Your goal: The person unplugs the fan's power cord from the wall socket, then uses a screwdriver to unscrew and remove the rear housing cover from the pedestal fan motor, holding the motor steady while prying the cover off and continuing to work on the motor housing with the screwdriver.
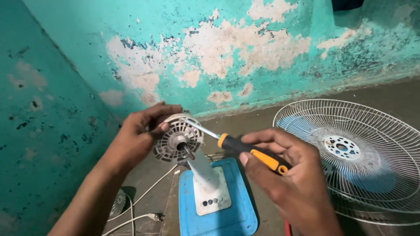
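Right hand (291,183) is nearest the lens, low-right, fingers wrapped round the black-and-orange screwdriver (256,153); its long axis runs up-left, shaft tip landing on the white fan motor (178,139) at approx. the upper rim; left hand (140,133) sits just left of the motor, closed round its edge, thumb over the top; so motor is up-left of the right hand, touching the left; below it the white stem drops to the blue base (227,214); wire fan guard (372,153) lies apart at right.
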